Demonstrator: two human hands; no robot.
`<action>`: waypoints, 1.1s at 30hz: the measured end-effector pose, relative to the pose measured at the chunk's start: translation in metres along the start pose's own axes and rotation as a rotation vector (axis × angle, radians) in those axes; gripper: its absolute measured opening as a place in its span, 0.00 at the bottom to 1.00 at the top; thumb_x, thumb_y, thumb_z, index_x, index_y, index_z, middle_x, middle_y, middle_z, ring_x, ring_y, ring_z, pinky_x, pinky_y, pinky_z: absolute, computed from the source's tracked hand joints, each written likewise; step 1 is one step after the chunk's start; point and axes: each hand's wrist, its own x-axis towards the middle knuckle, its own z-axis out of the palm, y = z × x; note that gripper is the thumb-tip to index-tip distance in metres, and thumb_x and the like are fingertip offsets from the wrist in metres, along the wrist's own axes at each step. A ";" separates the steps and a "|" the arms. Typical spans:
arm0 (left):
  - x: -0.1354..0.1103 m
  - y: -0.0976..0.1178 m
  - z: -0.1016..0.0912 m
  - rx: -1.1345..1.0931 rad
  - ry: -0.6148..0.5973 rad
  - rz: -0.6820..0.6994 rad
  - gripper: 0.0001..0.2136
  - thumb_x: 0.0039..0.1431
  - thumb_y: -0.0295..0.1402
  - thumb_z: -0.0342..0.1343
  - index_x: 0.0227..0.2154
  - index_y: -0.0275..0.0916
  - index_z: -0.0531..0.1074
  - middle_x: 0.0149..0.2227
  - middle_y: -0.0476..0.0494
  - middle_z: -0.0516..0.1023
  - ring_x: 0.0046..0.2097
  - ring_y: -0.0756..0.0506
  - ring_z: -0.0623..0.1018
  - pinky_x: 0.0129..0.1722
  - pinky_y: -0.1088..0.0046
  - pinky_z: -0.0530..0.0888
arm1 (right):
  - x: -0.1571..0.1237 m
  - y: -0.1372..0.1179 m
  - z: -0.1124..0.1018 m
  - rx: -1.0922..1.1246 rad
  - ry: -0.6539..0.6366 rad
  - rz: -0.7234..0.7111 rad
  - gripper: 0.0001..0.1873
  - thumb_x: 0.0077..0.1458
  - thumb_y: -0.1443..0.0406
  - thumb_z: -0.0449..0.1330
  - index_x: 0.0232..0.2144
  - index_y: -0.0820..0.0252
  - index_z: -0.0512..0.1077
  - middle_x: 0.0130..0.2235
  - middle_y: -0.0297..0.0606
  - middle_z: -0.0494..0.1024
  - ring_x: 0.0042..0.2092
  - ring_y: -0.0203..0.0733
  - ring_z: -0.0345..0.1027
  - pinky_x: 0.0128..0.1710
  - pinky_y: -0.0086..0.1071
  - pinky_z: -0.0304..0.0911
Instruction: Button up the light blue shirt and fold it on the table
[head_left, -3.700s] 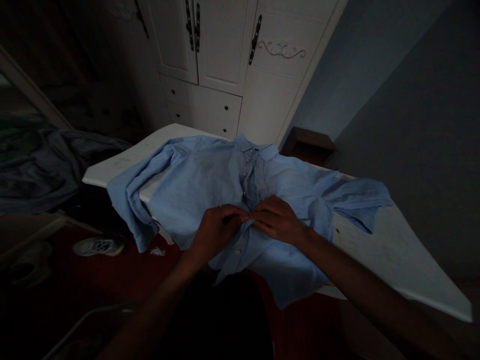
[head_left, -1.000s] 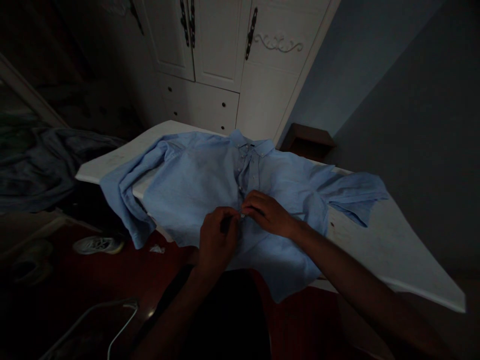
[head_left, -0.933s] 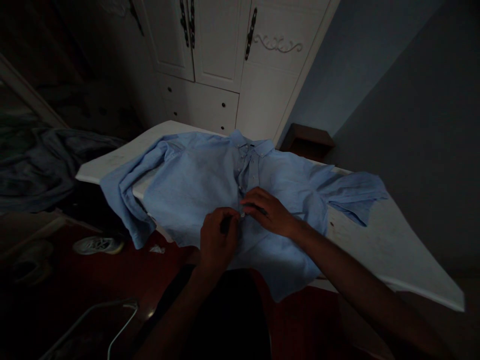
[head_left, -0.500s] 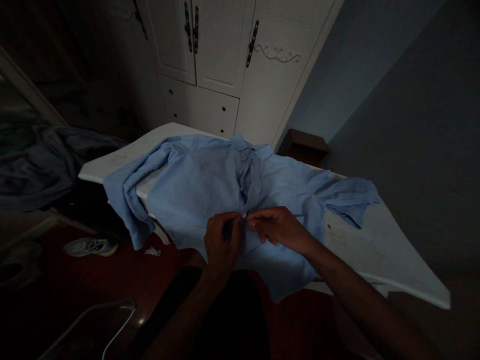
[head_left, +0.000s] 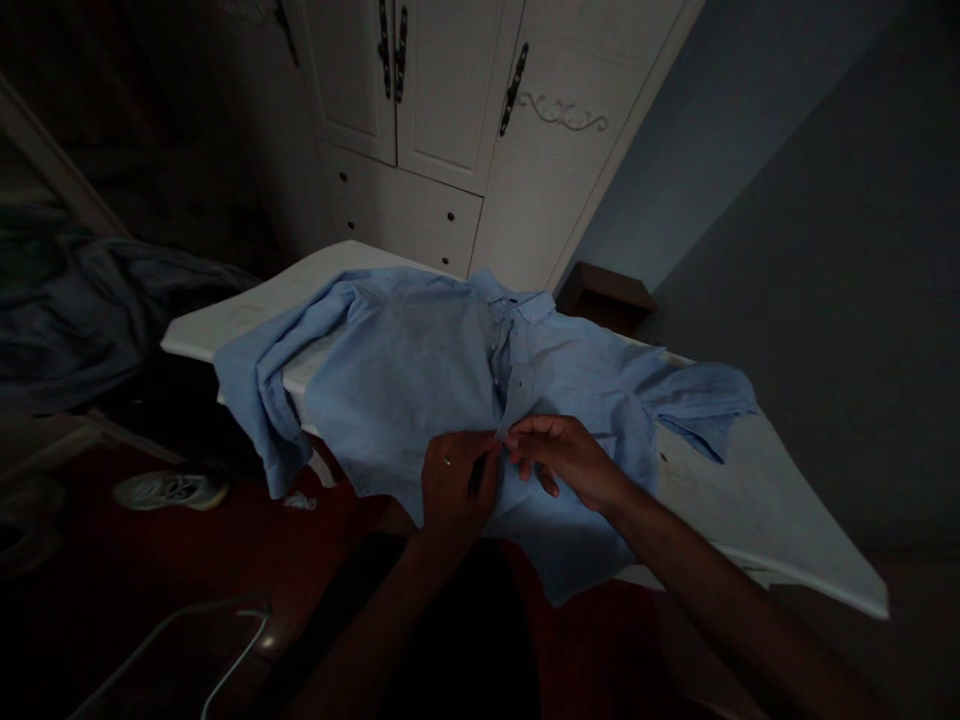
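Observation:
A light blue button-up shirt (head_left: 405, 370) lies front side up across a white table (head_left: 757, 500), collar at the far edge and its upper front parted. One sleeve droops over the table's left side; the other is folded on the right. At the middle of the front placket, my left hand (head_left: 459, 485) pinches the fabric between thumb and forefinger. My right hand (head_left: 566, 458) pinches the placket edge right beside it, the two sets of fingertips nearly touching. The button at that spot is hidden by my fingers.
A white wardrobe (head_left: 442, 120) stands behind the table, with a small brown box-like shelf (head_left: 607, 295) to its right. Dark clothing (head_left: 82, 320) is heaped at the left. A shoe (head_left: 169, 490) and a white wire hanger-like frame (head_left: 240, 660) are on the red floor.
Both hands have shifted slightly right and closer together. The white button visible between my fingertips before is now covered, and the placket is drawn a little to the right.

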 end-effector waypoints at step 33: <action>0.042 0.013 -0.028 -0.002 -0.453 -0.386 0.12 0.60 0.38 0.52 0.31 0.39 0.79 0.31 0.45 0.81 0.35 0.45 0.78 0.37 0.68 0.71 | -0.001 0.011 0.001 -0.168 0.029 -0.147 0.16 0.51 0.54 0.62 0.29 0.63 0.75 0.20 0.28 0.69 0.15 0.26 0.55 0.10 0.21 0.49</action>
